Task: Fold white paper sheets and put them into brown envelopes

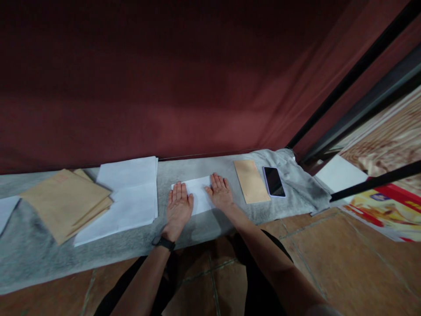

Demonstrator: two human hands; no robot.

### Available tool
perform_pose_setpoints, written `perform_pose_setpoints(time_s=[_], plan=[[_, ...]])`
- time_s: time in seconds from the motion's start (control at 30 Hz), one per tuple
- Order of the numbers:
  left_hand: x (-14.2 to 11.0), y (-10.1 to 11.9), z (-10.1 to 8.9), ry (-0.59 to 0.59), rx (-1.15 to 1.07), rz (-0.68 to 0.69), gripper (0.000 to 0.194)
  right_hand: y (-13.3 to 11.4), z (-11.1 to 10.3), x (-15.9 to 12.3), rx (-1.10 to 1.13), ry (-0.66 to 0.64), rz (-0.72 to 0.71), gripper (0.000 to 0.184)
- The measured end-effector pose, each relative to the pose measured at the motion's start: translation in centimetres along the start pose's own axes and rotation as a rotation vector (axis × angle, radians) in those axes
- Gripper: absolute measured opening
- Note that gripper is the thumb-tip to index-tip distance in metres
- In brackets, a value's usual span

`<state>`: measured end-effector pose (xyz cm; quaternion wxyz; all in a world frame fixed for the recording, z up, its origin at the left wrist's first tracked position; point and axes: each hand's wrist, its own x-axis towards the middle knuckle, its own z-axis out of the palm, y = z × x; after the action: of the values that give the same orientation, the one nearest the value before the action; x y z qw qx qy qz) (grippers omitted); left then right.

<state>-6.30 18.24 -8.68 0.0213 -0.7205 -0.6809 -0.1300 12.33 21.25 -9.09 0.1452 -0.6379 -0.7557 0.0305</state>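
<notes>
A folded sheet of white paper (200, 196) lies flat on the grey cloth in front of me. My left hand (180, 204) rests palm down on its left end, fingers stretched forward. On its right end lies my right hand (220, 192), also flat, with the thumb pointing inward. Just right of that hand is a single brown envelope (251, 181). To the left of my left hand sits a stack of white paper sheets (131, 197), partly covered by a pile of brown envelopes (66, 197).
Beyond the single envelope lies a phone (274, 181) with a dark screen. The grey cloth (108, 252) covers a long narrow surface against a dark red wall (184, 87). Black poles (355, 74) and a colourful box (391, 206) stand at the right. Another white sheet (7, 208) shows at far left.
</notes>
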Motion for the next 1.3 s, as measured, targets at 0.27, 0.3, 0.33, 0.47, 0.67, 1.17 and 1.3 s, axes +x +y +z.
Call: perform_pose_setpoints(time_s=[0.27, 0.3, 0.33, 0.47, 0.67, 1.17, 1.3], plan=[[0.0, -0.2, 0.1, 0.042, -0.044, 0.028, 0.064, 1.7, -1.8, -1.2, -0.059, 0.011, 0.111, 0.061], [0.0, -0.2, 0.0, 0.046, -0.051, 0.029, 0.064, 1.8, -2.0, -1.4, -0.062, 0.021, 0.129, 0.06], [0.0, -0.3, 0.0, 0.051, -0.058, 0.029, 0.064, 1.7, -2.3, -1.7, -0.058, 0.031, 0.131, 0.059], [-0.6, -0.1, -0.2, 0.072, -0.076, 0.043, 0.063, -0.1, -2.5, -3.3, 0.033, 0.015, -0.052, 0.058], [-3.5, 0.6, -0.1, 0.024, -0.126, 0.209, 0.061, -2.5, -1.2, -6.4, 0.086, -0.005, -0.348, 0.057], [-5.6, -0.9, -1.0, -0.031, -0.031, 0.061, 0.066, 1.7, -1.8, -7.8, -0.011, 0.01, -0.096, 0.062], [-5.3, -0.8, -1.5, 0.037, -0.029, 0.008, 0.064, 2.4, -2.2, -8.0, -0.011, -0.001, -0.045, 0.064]])
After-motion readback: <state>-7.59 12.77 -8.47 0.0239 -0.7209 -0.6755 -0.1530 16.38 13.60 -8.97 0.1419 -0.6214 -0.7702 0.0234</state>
